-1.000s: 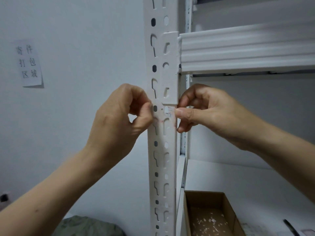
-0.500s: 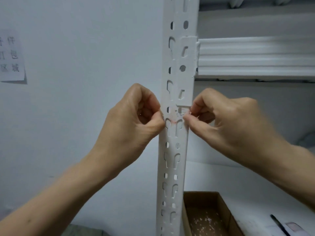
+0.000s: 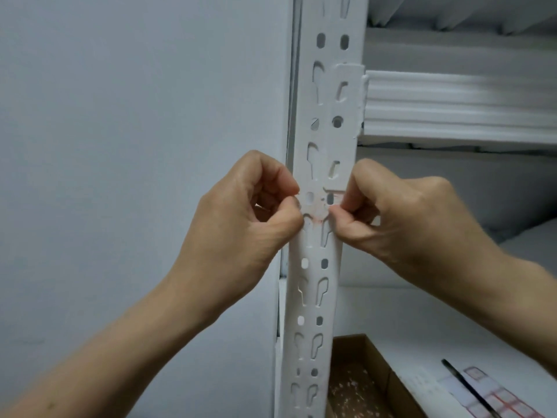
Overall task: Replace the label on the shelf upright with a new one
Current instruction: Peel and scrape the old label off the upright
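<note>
The white slotted shelf upright [image 3: 324, 140] runs top to bottom through the middle of the view. Pinkish, torn remains of the old label [image 3: 319, 210] cling to it at hand height. My left hand [image 3: 241, 227] is curled, thumb and forefinger pressed together against the upright's left edge beside the remains. My right hand [image 3: 401, 218] pinches thumb and forefinger at the right edge of the remains. Whether a loose scrap sits between those fingertips is hidden. A sheet of red-bordered new labels [image 3: 497, 399] lies on the lower shelf at bottom right.
A white shelf beam [image 3: 452, 110] hooks into the upright above my right hand. On the lower shelf board [image 3: 422, 321] stands an open cardboard box [image 3: 358, 357] holding paper scraps, and a thin black pen [image 3: 464, 384] lies across the label sheet. A plain wall fills the left.
The view has swung left and closer, so the upright sits further right and the wall notice is gone. Both hands stay at the label spot; my right fingertips have closed inward onto the remains.
</note>
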